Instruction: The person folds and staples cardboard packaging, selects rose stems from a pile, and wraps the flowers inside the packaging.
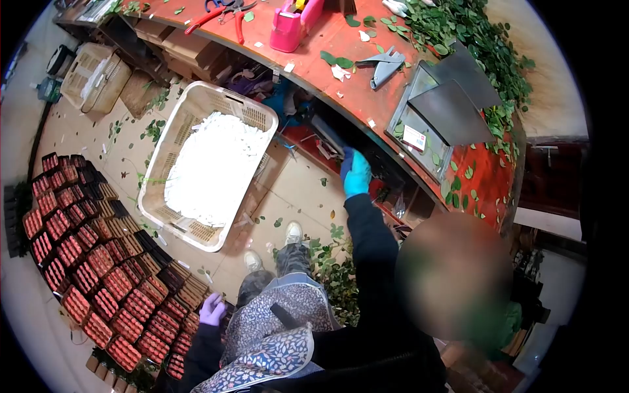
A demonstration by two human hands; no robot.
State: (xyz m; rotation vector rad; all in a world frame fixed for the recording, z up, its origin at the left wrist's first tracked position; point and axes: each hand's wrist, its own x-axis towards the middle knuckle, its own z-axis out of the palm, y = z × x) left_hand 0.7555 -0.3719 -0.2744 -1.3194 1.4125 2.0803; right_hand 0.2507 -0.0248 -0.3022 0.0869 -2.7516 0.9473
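My right hand (356, 173), in a turquoise and dark blue glove, reaches to the open shelf (311, 141) under the red table. Its fingers are closed at the near end of a dark, flat, long thing (327, 134), whose kind I cannot make out. My left hand (211, 310), gloved in purple, hangs low by my side with its fingers loosely apart and nothing visible in it. Close to it, rows of dark trays (139, 304) filled with red-pink pieces cover the floor. A cream plastic crate (152, 196) holding a heap of white pieces stands in front of my feet.
On the red table (298, 69) lie red-handled pliers (239, 23), a pink tape dispenser (288, 29), a grey tool (386, 65), a metal tray (426, 78) and a leafy heap (488, 65). More leaves (337, 278) litter the floor. A blurred person (458, 281) is at the right.
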